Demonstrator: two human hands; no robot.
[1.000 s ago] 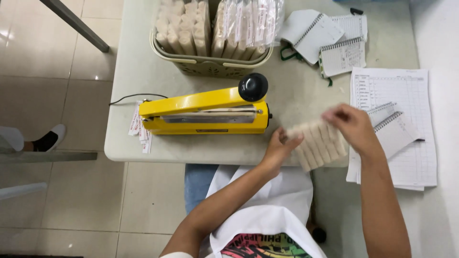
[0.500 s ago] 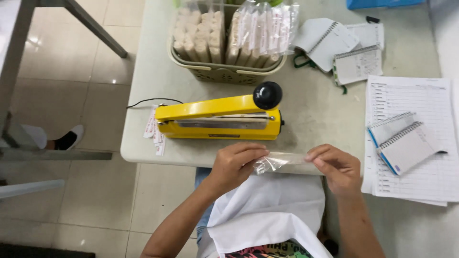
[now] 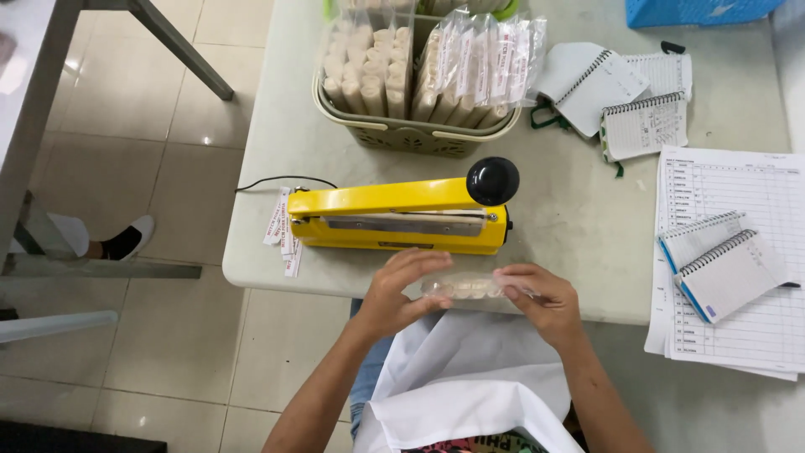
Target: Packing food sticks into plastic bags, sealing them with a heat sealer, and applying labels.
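Observation:
Both my hands hold a clear plastic packet of pale stick-shaped pieces (image 3: 464, 288) at the table's near edge. My left hand (image 3: 402, 289) grips its left end and my right hand (image 3: 537, 298) grips its right end. The packet lies level, seen edge-on, just in front of the yellow heat sealer (image 3: 394, 218) with its black knob (image 3: 492, 180). The sealer's arm is down.
A beige basket (image 3: 415, 134) full of similar packets stands behind the sealer. Small paper labels (image 3: 283, 231) lie at the sealer's left end, with its cord. Spiral notebooks (image 3: 721, 264) and printed sheets (image 3: 746, 201) cover the right side. Another person's foot (image 3: 126, 239) shows at left.
The packet was first held flat at the right over the table, then brought to the near edge; now my hands are closer together in front of the sealer. The view shifted slightly.

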